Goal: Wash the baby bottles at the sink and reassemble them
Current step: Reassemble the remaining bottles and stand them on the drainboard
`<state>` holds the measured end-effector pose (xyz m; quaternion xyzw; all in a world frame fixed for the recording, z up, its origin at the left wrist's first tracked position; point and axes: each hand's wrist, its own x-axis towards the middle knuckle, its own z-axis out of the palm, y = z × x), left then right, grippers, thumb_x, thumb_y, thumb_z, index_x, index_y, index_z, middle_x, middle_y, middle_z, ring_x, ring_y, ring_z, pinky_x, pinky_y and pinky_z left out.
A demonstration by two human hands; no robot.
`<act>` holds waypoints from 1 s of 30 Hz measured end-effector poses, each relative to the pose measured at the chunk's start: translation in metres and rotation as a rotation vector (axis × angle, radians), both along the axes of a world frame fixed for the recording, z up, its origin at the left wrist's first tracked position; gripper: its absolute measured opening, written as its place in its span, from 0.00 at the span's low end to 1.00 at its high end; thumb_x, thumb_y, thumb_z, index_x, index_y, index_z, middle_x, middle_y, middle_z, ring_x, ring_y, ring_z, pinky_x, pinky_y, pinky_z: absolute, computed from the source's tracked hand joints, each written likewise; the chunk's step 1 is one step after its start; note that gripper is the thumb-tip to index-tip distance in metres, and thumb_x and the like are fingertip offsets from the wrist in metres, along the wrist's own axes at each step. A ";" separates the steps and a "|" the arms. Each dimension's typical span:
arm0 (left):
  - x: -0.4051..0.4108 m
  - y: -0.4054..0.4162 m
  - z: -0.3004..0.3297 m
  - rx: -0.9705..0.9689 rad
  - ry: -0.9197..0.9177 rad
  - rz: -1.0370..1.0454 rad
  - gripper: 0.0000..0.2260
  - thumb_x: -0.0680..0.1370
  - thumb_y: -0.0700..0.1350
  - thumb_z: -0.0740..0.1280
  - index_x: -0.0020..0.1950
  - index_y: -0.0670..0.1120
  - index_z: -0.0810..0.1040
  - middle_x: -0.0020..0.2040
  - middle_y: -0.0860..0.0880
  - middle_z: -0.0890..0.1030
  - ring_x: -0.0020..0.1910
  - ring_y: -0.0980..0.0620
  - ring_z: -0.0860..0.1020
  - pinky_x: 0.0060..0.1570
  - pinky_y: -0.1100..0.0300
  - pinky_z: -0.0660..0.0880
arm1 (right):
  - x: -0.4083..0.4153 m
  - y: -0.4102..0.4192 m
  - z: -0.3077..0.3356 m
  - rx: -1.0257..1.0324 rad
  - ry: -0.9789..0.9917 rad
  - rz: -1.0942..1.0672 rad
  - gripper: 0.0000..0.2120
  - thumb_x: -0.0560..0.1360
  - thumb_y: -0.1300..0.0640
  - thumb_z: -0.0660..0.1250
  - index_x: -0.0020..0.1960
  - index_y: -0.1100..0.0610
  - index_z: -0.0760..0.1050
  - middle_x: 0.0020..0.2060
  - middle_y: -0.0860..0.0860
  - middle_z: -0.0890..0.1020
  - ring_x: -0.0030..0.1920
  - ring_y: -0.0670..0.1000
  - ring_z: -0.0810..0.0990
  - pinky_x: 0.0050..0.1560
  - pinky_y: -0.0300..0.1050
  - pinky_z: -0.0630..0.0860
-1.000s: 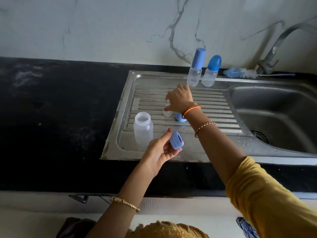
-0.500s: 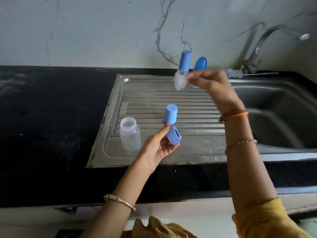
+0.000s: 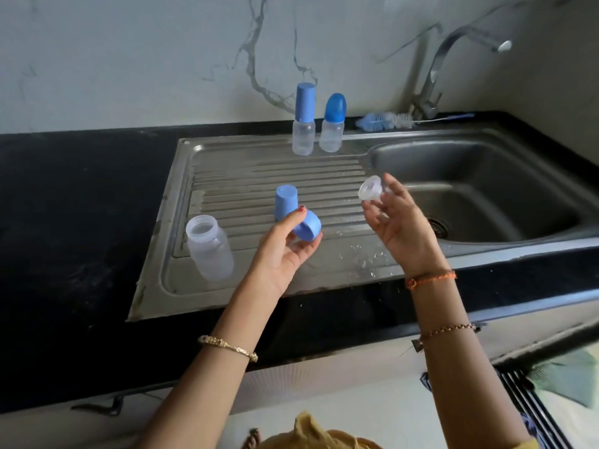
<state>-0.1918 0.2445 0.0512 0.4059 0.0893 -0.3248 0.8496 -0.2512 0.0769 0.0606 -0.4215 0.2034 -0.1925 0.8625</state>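
Observation:
My left hand (image 3: 285,251) holds a blue screw ring (image 3: 308,225) over the steel draining board (image 3: 259,176). A clear silicone teat (image 3: 370,188) is pinched in the fingertips of my right hand (image 3: 400,222), near the basin's left edge. An open, translucent bottle body (image 3: 210,247) stands without a top at the board's front left. A blue cap (image 3: 286,201) stands upside down just behind my left hand. Two assembled bottles stand at the back of the board: one with a tall blue cap (image 3: 304,119) and one with a rounded blue cap (image 3: 332,124).
The sink basin (image 3: 486,196) with its drain lies to the right, under a steel tap (image 3: 453,59). A blue and white bottle brush (image 3: 389,120) lies on the rim behind the basin. Black countertop (image 3: 81,205) extends left. Water drops dot the board's front.
My right hand picked the teat up off the board, lifted it high near the back bottles, then brought it down toward the ring. The blue cap came into view. My left hand kept holding the ring.

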 end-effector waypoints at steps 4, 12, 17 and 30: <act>0.001 -0.009 0.003 -0.046 0.013 0.052 0.06 0.75 0.41 0.68 0.49 0.41 0.76 0.46 0.45 0.75 0.47 0.49 0.77 0.37 0.60 0.81 | -0.016 0.017 0.008 0.252 -0.092 0.120 0.13 0.74 0.65 0.59 0.47 0.60 0.81 0.43 0.57 0.83 0.40 0.51 0.83 0.43 0.39 0.81; -0.008 -0.017 0.002 0.038 -0.064 0.024 0.06 0.73 0.43 0.70 0.46 0.43 0.76 0.45 0.44 0.77 0.41 0.51 0.79 0.45 0.58 0.80 | -0.030 0.034 0.013 -0.164 -0.093 0.150 0.11 0.66 0.61 0.67 0.48 0.57 0.78 0.38 0.48 0.84 0.38 0.44 0.82 0.41 0.33 0.78; -0.007 -0.022 0.009 0.142 -0.143 0.044 0.06 0.75 0.45 0.68 0.43 0.44 0.74 0.42 0.47 0.74 0.37 0.54 0.78 0.37 0.62 0.80 | -0.038 0.045 0.015 -0.632 -0.124 0.165 0.09 0.72 0.65 0.66 0.50 0.56 0.78 0.40 0.46 0.84 0.42 0.45 0.82 0.43 0.37 0.79; -0.014 -0.032 0.016 0.275 -0.297 -0.027 0.11 0.79 0.47 0.63 0.40 0.45 0.79 0.32 0.49 0.81 0.32 0.55 0.80 0.33 0.63 0.80 | -0.014 0.061 0.006 -1.080 0.138 -0.298 0.07 0.67 0.66 0.73 0.44 0.58 0.82 0.34 0.44 0.81 0.35 0.39 0.80 0.42 0.33 0.78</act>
